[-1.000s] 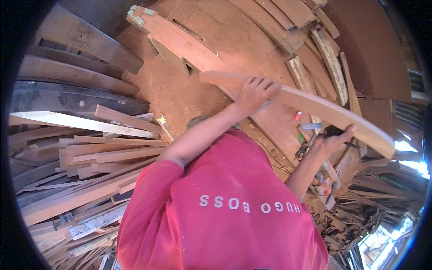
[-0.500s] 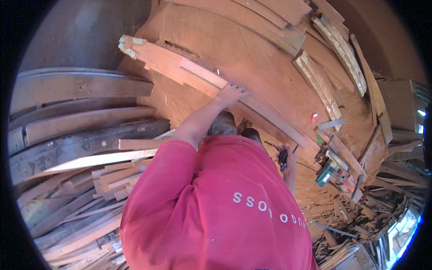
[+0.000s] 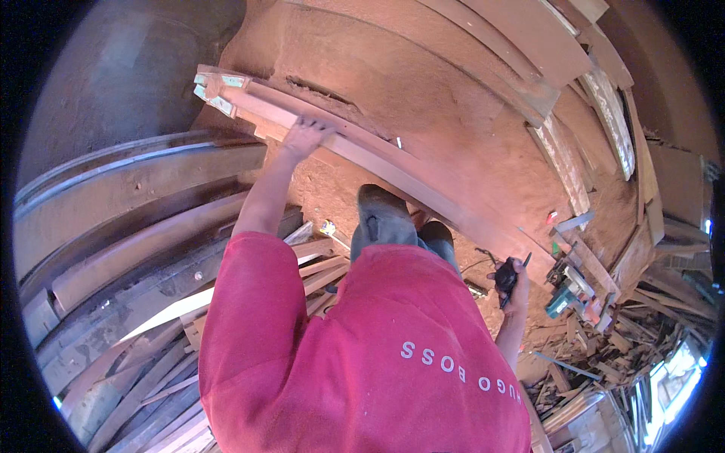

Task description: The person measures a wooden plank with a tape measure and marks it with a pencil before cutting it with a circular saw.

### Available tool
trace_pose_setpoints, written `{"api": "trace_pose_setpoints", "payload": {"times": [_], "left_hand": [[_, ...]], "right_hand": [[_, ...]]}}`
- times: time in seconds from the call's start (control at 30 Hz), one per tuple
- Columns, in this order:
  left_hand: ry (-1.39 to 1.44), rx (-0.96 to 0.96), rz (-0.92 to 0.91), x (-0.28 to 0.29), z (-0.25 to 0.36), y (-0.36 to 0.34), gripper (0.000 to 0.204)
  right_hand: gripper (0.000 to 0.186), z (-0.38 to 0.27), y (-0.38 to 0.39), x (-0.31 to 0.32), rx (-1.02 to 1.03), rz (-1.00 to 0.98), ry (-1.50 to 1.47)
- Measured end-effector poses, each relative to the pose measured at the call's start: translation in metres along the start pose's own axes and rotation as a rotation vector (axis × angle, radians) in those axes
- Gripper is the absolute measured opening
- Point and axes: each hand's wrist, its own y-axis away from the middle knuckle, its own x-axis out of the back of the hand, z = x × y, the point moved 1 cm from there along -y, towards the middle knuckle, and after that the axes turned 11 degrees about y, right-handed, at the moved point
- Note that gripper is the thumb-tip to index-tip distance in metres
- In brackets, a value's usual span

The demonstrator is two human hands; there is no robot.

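My left hand (image 3: pixel 307 137) grips a long, narrow wooden strip (image 3: pixel 377 167), fingers over its far edge. The strip lies slantwise along a wider wooden plank (image 3: pixel 321 116), whose far-left end carries pale green-and-white blocks (image 3: pixel 220 92). At the right, my right hand (image 3: pixel 516 287) is closed around a black, compact object (image 3: pixel 505 278) whose kind I cannot make out. A thin, dark, pencil-like stick (image 3: pixel 527 260) juts out by its fingers. Just beyond that hand sits a teal-and-metal circular saw (image 3: pixel 563 294), close to the near-right end of the planks.
Stacked boards (image 3: pixel 151 177) fill the left side. Sawdust (image 3: pixel 445 113) covers the surface beyond the strip, with pale-edged boards (image 3: pixel 563 162) at the far right. Wood scraps (image 3: pixel 581 351) pile up at lower right. A metal piece (image 3: pixel 575 221) lies by the saw.
My left hand and the narrow strip have shifted left along the wider plank. My right hand, still holding the black object, has turned so more of it shows. The whole view has shifted slightly.
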Motion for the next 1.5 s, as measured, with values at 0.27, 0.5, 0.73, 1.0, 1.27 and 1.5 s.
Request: {"api": "trace_pose_setpoints", "payload": {"times": [0.27, 0.5, 0.73, 1.0, 1.27, 1.5], "left_hand": [[-0.159, 0.241, 0.069, 0.016, -0.043, 0.021, 0.048], [1.130, 0.089, 0.511, 0.044, 0.144, 0.031, 0.058], [1.925, 0.010, 0.553, 0.066, 0.355, 0.059, 0.050], [1.993, 0.399, 0.423, -0.115, 0.453, 0.089, 0.033], [1.678, 0.611, 0.671, -0.036, 0.528, 0.069, 0.091], [1.713, 0.551, 0.702, -0.064, 0.504, 0.043, 0.087]], "right_hand": [[0.044, -0.068, 0.027, -0.076, 0.060, -0.070, -0.108], [0.037, -0.081, -0.013, -0.124, 0.212, -0.118, 0.057], [0.041, -0.065, -0.025, -0.177, 0.449, -0.081, 0.738], [0.035, -0.056, -0.055, -0.092, 0.428, -0.874, 1.320], [0.042, -0.030, -0.123, -0.054, 0.509, -1.186, 1.349], [0.045, -0.020, -0.184, -0.091, 0.399, -1.466, 1.198]]}}
